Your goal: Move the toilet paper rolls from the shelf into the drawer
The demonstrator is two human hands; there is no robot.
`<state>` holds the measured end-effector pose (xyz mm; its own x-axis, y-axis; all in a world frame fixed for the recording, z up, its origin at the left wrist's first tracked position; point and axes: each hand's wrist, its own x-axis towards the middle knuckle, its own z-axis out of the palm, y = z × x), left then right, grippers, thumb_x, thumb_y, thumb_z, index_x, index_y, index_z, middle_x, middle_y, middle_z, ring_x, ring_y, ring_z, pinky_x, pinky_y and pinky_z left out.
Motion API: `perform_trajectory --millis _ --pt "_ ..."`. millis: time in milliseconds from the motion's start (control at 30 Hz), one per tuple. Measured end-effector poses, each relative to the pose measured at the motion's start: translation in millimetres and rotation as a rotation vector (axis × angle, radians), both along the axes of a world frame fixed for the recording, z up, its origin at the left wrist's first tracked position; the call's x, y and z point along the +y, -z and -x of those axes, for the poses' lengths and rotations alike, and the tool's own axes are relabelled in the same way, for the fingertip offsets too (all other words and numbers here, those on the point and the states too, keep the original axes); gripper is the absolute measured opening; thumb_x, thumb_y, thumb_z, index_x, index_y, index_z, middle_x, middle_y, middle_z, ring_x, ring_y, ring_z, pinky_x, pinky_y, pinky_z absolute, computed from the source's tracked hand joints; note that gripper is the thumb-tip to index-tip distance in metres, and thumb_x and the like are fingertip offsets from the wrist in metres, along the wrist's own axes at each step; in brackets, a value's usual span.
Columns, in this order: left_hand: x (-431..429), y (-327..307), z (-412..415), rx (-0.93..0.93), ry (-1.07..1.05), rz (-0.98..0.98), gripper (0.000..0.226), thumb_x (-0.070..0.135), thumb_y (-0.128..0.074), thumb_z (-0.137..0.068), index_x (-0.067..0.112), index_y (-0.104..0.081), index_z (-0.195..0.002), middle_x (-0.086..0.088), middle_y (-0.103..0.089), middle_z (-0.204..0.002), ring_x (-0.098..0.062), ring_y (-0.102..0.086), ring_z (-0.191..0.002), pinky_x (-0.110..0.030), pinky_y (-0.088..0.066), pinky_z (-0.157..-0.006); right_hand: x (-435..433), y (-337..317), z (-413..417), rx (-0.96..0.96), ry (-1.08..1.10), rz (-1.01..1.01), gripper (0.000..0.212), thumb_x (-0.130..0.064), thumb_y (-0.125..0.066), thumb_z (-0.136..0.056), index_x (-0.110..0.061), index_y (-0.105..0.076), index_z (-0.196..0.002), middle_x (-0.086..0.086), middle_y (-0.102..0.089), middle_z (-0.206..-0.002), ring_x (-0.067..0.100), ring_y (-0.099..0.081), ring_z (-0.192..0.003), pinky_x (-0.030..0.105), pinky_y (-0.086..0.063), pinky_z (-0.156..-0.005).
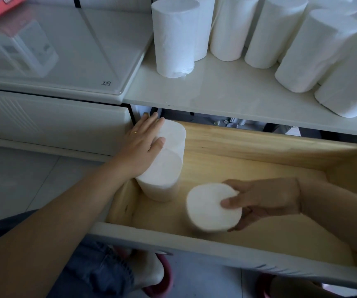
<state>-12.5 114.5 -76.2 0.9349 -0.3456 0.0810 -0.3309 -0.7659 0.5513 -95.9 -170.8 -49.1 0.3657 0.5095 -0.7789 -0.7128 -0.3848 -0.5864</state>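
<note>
several shelf rolls [274,33] cropped, drawer [259,147] partly cut off

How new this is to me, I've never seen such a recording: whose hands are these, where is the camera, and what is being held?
No machine here: these are a person's two bare hands, filmed by one camera worn on the head, looking forward and down. The left hand rests flat on two upright rolls in a corner of the open wooden drawer. The right hand grips another roll inside the drawer. More rolls stand on the white shelf above.
</note>
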Motion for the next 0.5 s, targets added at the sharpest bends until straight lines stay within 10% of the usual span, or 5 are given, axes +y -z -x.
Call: perform_trajectory --millis 367,500 --pt "-3 -5 2 0.003 -0.013 -0.033 0.050 0.029 -0.031 -0.099 0.022 -0.017 -0.147 0.008 -0.006 -0.158 -0.008 0.004 -0.143 -0.033 -0.001 -0.116 93 12 15 0.019 0.130 -0.030 0.035 -0.029 -0.075 -0.080 -0.015 -0.061 -0.108 0.008 -0.067 -0.104 0.019 -0.071 -0.082 0.029 -0.059 -0.076" --pt "-3 -4 1 -0.007 -0.011 -0.019 0.050 0.028 -0.032 -0.099 0.021 -0.019 -0.147 0.006 -0.008 -0.157 -0.009 0.003 -0.143 -0.033 -0.001 -0.116 114 15 10 0.021 0.136 -0.022 0.066 -0.034 -0.080 -0.074 -0.010 -0.054 -0.129 0.012 -0.062 -0.122 0.026 -0.066 -0.105 0.031 -0.059 -0.083"
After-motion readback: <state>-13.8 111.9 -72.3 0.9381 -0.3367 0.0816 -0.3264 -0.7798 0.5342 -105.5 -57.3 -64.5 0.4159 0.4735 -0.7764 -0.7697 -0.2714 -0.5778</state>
